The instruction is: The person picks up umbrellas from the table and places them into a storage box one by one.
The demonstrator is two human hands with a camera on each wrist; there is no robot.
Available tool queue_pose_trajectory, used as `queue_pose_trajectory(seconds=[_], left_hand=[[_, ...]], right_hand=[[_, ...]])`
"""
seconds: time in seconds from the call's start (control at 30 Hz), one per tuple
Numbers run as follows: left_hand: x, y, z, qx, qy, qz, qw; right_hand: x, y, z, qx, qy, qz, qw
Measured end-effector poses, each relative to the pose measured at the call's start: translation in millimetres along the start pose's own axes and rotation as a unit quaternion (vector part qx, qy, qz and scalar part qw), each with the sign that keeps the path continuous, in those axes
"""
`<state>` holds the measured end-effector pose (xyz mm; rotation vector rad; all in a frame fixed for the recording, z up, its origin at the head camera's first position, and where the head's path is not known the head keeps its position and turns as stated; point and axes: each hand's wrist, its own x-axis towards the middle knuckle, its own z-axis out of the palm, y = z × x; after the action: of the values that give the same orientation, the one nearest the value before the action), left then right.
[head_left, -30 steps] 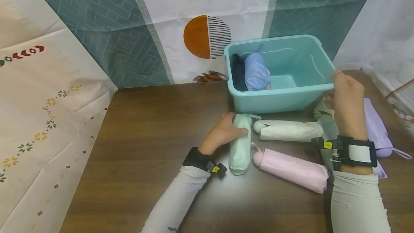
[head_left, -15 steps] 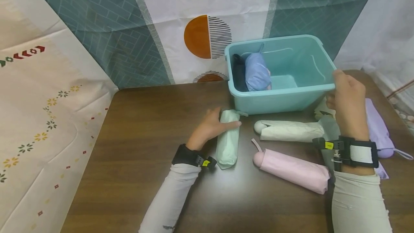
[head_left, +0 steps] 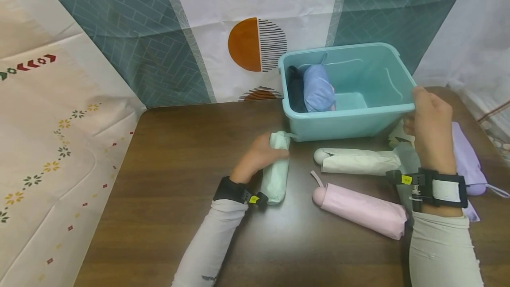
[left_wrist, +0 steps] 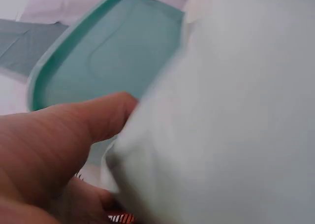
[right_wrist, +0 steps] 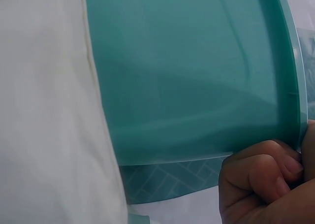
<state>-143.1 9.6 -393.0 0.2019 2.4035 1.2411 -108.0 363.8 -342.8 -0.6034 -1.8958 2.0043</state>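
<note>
My left hand [head_left: 258, 157] grips a mint-green folded umbrella [head_left: 275, 183] with thumb and fingers, in front of the bin's left corner. Its strap loop hangs at the far end. In the left wrist view the umbrella [left_wrist: 221, 115] looms large and pale, with the thumb against its side. At the bin's right end, my right hand [head_left: 433, 123] holds the rim of the turquoise bin [head_left: 338, 126] with curled fingers; the right wrist view shows this hand [right_wrist: 261, 177] at the bin's corner. Inside the bin, a blue folded umbrella [head_left: 318, 87] stands beside a black one [head_left: 296, 90] at the left.
On the table [head_left: 179, 180] lie a cream folded umbrella [head_left: 360, 162] and a pink one [head_left: 362, 211]. A purple umbrella [head_left: 468, 158] lies right of my right wrist. Patterned cloths hang behind and at the left. Something pale fills the left of the right wrist view.
The mint-green umbrella has moved left and slightly back with my left hand, away from the cream and pink umbrellas. My right hand stays on the bin's rim.
</note>
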Motion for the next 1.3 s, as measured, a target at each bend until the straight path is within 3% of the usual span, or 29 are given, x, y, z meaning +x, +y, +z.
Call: queue_pose_trajectory(seconds=[0.07, 0.13, 0.3, 0.43, 0.63, 0.73, 0.9, 1.17, 1.3], left_hand=[[-1.0, 1.2, -5.3, -0.050, 0.002, 0.005, 0.9987], [-1.5, 4.2, -11.5, -0.070, 0.020, 0.014, 0.9973], [-3.0, 13.1, -24.8, -0.094, 0.102, 0.052, 0.9889], [-3.5, 15.9, -31.0, -0.128, 0.161, 0.121, 0.9711], [0.2, 13.9, -35.4, -0.127, 0.209, 0.219, 0.9444], [1.7, 12.8, -35.7, -0.124, 0.217, 0.239, 0.9384], [0.8, 13.8, -34.9, -0.133, 0.200, 0.249, 0.9383], [-13.2, 25.3, -35.6, -0.154, 0.188, 0.265, 0.9333], [-8.0, 17.9, -33.1, -0.163, 0.164, 0.250, 0.9401]], right_hand=[[0.1, 0.4, -0.4, 0.000, 0.000, -0.003, 1.0000], [0.4, 0.5, -0.4, 0.002, 0.002, -0.003, 1.0000], [0.7, 0.3, -1.0, 0.001, 0.008, 0.003, 1.0000], [0.4, -0.1, -2.6, -0.012, 0.013, 0.010, 0.9998], [0.2, 0.2, -3.1, -0.007, 0.014, 0.010, 0.9998], [0.4, 0.6, -2.7, 0.003, 0.011, 0.004, 0.9999], [0.8, 0.5, -2.1, 0.004, 0.008, 0.004, 1.0000], [1.4, 0.7, -0.7, 0.010, 0.002, 0.003, 0.9999], [1.5, 1.3, -1.1, 0.009, 0.002, 0.002, 1.0000]])
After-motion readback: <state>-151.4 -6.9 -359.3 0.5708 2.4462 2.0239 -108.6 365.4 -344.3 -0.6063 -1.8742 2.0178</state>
